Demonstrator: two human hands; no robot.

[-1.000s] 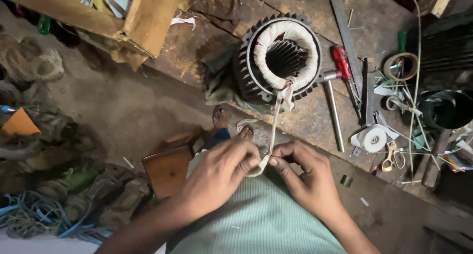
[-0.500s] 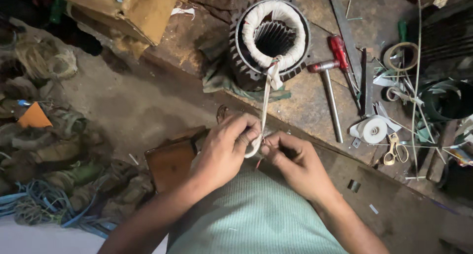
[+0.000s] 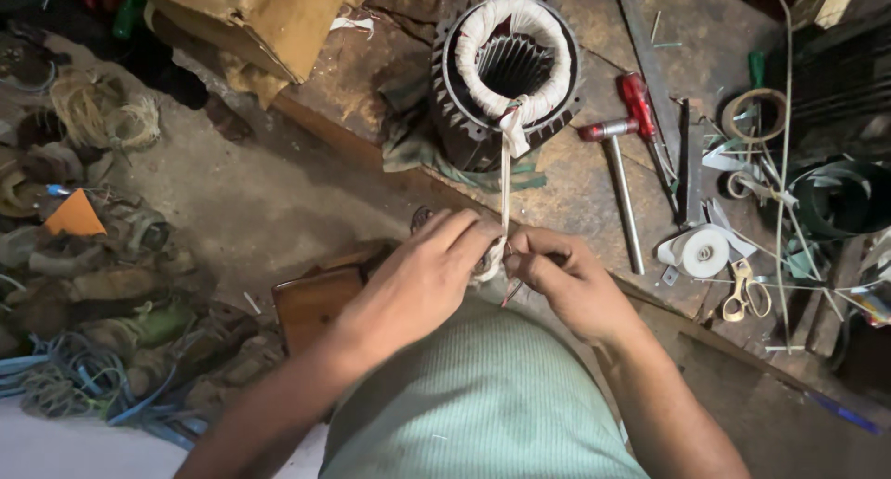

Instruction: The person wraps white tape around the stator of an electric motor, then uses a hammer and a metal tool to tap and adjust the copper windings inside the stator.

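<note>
Pulling taut a white cloth tape [image 3: 505, 177] that runs from the wrapped winding of a motor stator [image 3: 509, 75] down to both hands at the bench [image 3: 594, 177] edge. Left hand [image 3: 422, 275]: grip clenched on the tape's lower end, fingers curled over it. Right hand [image 3: 566, 279]: grip pinched closed on the same end just beside the left; a thin reddish tool or wire end shows below it, too small to identify. Tape long axis runs near-vertical in the head view, from stator toward the person's body.

Judgement: tape is light, soft and limp, holds a line only under tension; best held close to the free end. The stator looks heavy and stiff; it stands upright with its bore opening upward. A hammer [image 3: 620, 187] lies to its right.
</note>
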